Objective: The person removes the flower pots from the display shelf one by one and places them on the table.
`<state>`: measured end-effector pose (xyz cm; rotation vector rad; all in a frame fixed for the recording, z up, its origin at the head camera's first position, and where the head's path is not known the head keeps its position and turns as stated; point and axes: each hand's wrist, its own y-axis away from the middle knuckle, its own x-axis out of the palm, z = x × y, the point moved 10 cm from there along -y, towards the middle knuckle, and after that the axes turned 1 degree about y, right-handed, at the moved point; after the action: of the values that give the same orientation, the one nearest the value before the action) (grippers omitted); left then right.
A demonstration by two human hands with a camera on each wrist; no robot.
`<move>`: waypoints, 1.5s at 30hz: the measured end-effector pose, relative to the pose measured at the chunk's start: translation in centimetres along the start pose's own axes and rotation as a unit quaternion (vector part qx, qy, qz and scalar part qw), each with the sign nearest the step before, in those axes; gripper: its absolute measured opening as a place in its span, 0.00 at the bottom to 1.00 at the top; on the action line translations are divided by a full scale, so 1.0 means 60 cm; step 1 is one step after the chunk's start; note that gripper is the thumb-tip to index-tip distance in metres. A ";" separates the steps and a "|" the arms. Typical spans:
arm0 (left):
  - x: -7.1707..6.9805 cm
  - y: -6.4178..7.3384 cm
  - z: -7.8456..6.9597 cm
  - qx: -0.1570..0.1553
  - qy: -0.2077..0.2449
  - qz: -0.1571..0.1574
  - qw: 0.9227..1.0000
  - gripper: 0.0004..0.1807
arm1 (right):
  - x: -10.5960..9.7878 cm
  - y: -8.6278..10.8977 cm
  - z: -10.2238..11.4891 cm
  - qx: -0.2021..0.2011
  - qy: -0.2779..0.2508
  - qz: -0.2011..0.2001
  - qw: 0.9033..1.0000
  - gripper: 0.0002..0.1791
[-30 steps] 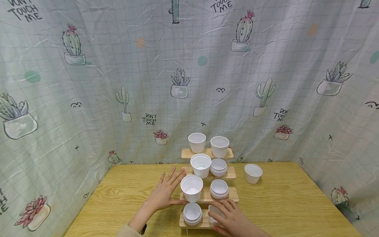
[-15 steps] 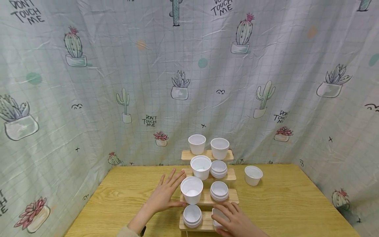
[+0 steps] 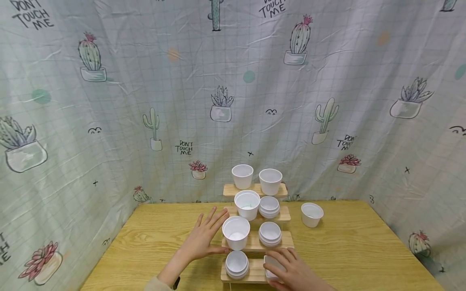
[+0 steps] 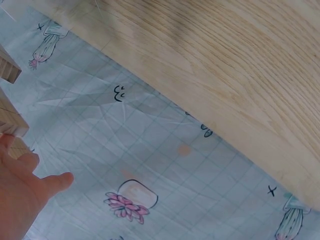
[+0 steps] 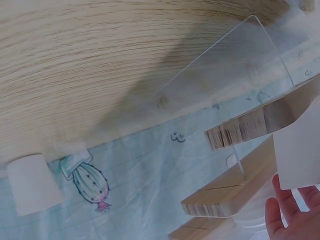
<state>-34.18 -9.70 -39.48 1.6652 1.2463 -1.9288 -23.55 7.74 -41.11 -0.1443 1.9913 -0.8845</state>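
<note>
A stepped wooden stand (image 3: 251,275) with clear side panels holds white plastic pots on its steps. At the right end of the lowest step, my right hand (image 3: 293,268) grips a white squarish pot (image 3: 273,263), its fingers over the near side and partly hiding it. The same pot (image 5: 297,157) shows above the fingers in the right wrist view. My left hand (image 3: 200,241) is spread along the stand's left side, fingertips at the step ends. In the left wrist view, the left hand (image 4: 22,192) touches a step's end. A round white pot (image 3: 236,264) sits on the lowest step's left.
Upper steps carry several pots, including a tall pot (image 3: 236,233) and a low ridged pot (image 3: 270,233). A separate white pot (image 3: 312,214) stands on the wooden table (image 3: 342,242), right of the stand. A cactus-print curtain (image 3: 233,133) hangs behind and at both sides.
My right hand has slid the squarish pot rightward along the lowest step, opening a wider gap from the round pot. The left hand stays in place.
</note>
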 end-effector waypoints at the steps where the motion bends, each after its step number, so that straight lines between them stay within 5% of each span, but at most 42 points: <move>1: 0.000 0.000 0.000 0.000 0.000 -0.001 1.000 0.54 | -0.001 0.000 0.000 -0.002 -0.002 -0.001 1.000 0.17; 45: 0.004 0.000 0.003 -0.009 0.007 0.009 1.000 0.54 | -0.024 0.037 -0.032 0.010 0.007 0.005 1.000 0.14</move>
<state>-34.40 -9.77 -39.70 1.6787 1.2456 -1.8936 -23.70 10.98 -40.89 -0.1169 1.9943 -0.9006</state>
